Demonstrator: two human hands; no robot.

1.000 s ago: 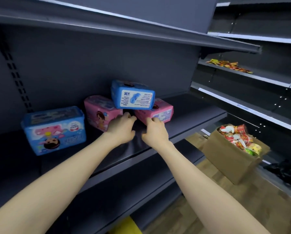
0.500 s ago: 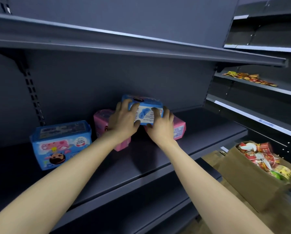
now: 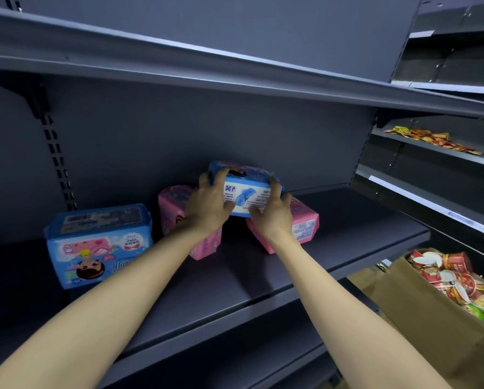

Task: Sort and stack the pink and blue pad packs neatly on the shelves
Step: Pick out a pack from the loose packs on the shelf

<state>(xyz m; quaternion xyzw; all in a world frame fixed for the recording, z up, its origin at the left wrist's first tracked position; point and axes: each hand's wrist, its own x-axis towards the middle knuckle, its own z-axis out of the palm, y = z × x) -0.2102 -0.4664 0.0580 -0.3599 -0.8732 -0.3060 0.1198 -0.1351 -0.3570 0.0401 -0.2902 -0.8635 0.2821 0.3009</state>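
Note:
A small blue pad pack (image 3: 243, 189) sits on top of two pink pad packs, bridging the gap between them. My left hand (image 3: 209, 206) grips its left end and my right hand (image 3: 271, 213) grips its right end. The left pink pack (image 3: 173, 209) stands partly hidden behind my left hand. The right pink pack (image 3: 305, 228) lies behind my right wrist. A larger blue pad pack (image 3: 97, 242) stands upright at the left of the dark grey shelf (image 3: 347, 240).
An upper shelf (image 3: 235, 71) overhangs close above. At the lower right stands a cardboard box (image 3: 420, 313) full of snack cups. A neighbouring shelf at the right carries loose sachets (image 3: 431, 140). A lower shelf edge (image 3: 221, 357) juts out beneath my arms.
My hands went from in front of the pink packs up to the small blue pack and took hold of both its ends. The view moved closer.

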